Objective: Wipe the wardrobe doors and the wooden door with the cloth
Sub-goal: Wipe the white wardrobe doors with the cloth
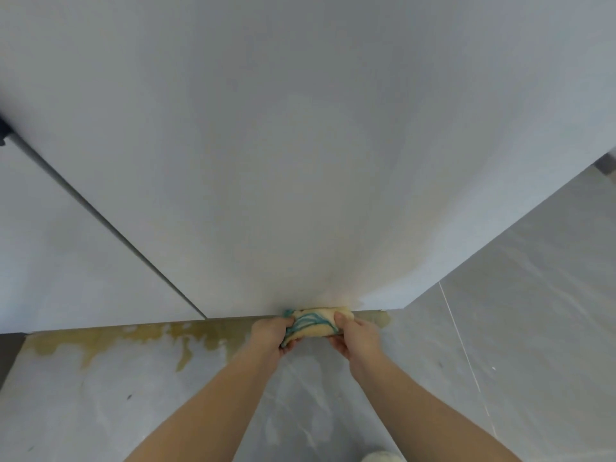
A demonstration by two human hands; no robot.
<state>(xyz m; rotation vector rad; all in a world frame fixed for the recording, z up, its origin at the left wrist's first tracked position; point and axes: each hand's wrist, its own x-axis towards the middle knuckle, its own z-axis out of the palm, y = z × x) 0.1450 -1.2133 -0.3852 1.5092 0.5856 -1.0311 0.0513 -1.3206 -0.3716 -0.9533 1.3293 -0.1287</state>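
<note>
A cream cloth [316, 323] with teal stitching is bunched up low in front of the white wardrobe door [283, 161], right at its bottom edge. My left hand [271, 335] grips the cloth's left end with curled fingers. My right hand [355, 335] holds the right end, thumb on top. A second white wardrobe door [66, 245] stands to the left, parted from the first by a dark gap [110, 228]. The wooden door is not in view.
Grey marbled floor tiles [516, 328] spread below and to the right. A yellowish stain [133, 340] runs along the floor at the wardrobe's base. A dark handle [3, 131] shows at the left edge. A light shoe tip [380, 456] is at the bottom.
</note>
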